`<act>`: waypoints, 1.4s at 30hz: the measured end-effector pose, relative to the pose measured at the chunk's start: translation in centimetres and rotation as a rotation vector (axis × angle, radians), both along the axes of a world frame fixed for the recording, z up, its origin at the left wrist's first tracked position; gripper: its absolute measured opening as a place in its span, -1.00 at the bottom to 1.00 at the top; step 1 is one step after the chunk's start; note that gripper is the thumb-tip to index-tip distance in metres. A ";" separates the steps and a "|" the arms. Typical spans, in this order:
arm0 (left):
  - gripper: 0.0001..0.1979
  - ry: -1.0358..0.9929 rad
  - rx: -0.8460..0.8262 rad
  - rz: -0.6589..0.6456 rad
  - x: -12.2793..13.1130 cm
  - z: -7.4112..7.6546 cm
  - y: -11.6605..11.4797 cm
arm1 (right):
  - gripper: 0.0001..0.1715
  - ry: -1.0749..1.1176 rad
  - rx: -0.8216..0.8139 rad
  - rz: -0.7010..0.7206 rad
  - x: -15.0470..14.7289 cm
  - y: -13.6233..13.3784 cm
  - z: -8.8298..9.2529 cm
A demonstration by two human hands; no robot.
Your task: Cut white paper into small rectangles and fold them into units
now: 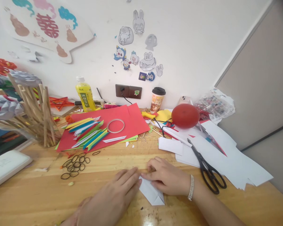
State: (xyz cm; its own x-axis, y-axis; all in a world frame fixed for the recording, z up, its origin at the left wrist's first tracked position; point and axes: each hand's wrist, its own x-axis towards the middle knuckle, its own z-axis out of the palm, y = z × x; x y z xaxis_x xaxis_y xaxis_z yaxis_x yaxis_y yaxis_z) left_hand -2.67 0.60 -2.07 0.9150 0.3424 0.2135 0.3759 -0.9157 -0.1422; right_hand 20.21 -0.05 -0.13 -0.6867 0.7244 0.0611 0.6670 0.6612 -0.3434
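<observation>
A piece of white paper, folded into a pointed shape, lies on the wooden table in front of me. My right hand is over its upper right side, with the index fingertip pressed near the top corner, the thumb on the paper and the other fingers curled. A sparkling bracelet circles that wrist. From the left, my left hand lies flat with fingers stretched out, its fingertips at the paper's upper left edge and close to the right index finger. Part of the paper is hidden under the right hand.
Black scissors rest on white sheets at right. Several rubber bands lie at left. Folded coloured strips and a tape ring sit on red paper. Behind are a bottle, a cup and a red balloon.
</observation>
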 end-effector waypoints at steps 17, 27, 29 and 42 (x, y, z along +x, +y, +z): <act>-0.51 0.021 -0.009 -0.009 -0.2 -0.5 -0.1 | -0.59 -0.033 -0.018 -0.005 0.1 -0.1 0.3; -0.47 0.078 0.042 -0.019 0.0 -0.5 -0.2 | -0.72 -0.087 0.075 -0.134 0.7 -0.2 1.4; -0.50 0.058 0.043 -0.002 -0.1 -0.6 -0.3 | -0.73 -0.043 0.067 -0.122 0.8 -0.2 1.5; -0.81 -0.006 0.065 0.129 0.4 -0.5 -0.7 | -0.79 0.022 0.030 -0.119 1.3 -0.1 2.4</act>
State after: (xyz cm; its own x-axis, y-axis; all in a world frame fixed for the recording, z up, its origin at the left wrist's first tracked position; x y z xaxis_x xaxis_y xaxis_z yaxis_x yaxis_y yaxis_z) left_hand -2.24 -0.15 -2.52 0.8629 0.4425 0.2441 0.4910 -0.8485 -0.1976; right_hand 21.47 -0.15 2.29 -0.5939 0.7985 0.0980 0.7341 0.5877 -0.3402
